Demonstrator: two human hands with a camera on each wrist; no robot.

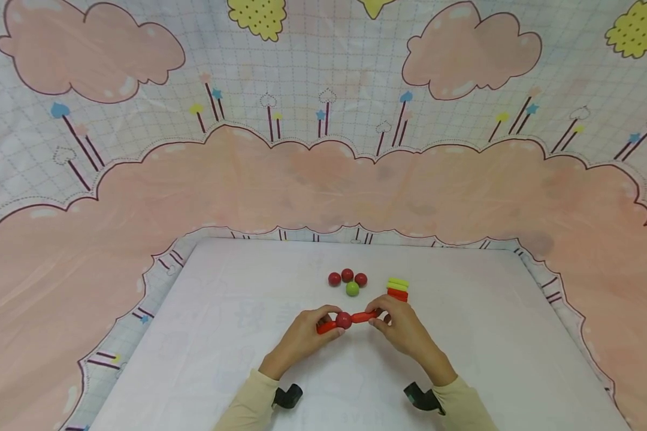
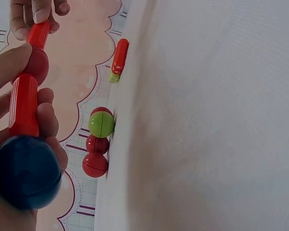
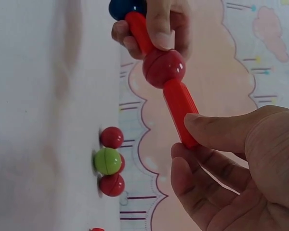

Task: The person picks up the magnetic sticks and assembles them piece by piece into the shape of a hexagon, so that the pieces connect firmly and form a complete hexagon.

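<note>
My left hand [image 1: 304, 330] grips a red rod [image 2: 23, 106], its thumb against a red ball [image 1: 344, 320]. On that rod's near end sits a dark blue ball [image 2: 26, 173], hidden by the hand in the head view. A second red rod [image 3: 179, 108] meets the red ball on the other side, so the pieces form one line. Its outer end is pinched between thumb and fingers of my right hand [image 1: 401, 328]. The joined pieces are held up above the white table [image 1: 237, 287].
Beyond the hands, several loose red balls [image 1: 334, 279] lie grouped with a green ball [image 1: 352, 289]. To their right, just past the right hand, yellow-green rods [image 1: 398, 282] lie beside red rods [image 1: 398, 295]. A patterned cloth [image 1: 323, 185] surrounds the table's far edge.
</note>
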